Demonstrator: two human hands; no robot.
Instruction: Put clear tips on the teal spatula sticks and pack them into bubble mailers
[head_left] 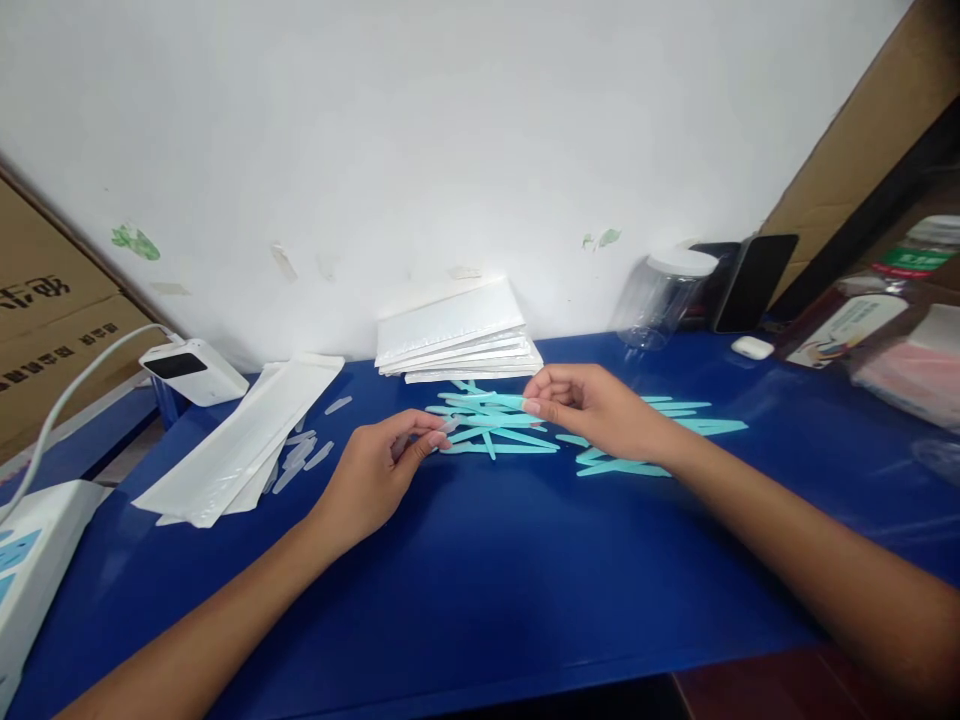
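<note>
My left hand (381, 470) is closed in a pinch on a small translucent plastic cap (449, 426), over the left end of a pile of slim teal eyebrow razors (491, 435). My right hand (581, 405) is also pinched, its fingertips on the end of a teal eyebrow razor (501, 400) that points left. To the right, partly behind my right wrist, lies a second group of teal razors (619, 466). Several loose translucent caps (298, 455) are scattered on the left of the blue table (450, 590).
White padded sleeves lie in a stack (454, 330) against the wall and in a pile (247, 445) at left. A power bank (193, 370) with a cable and a power strip (37, 570) sit far left. A clear jar (664, 300), phone (754, 283) and earbud case (752, 348) stand back right.
</note>
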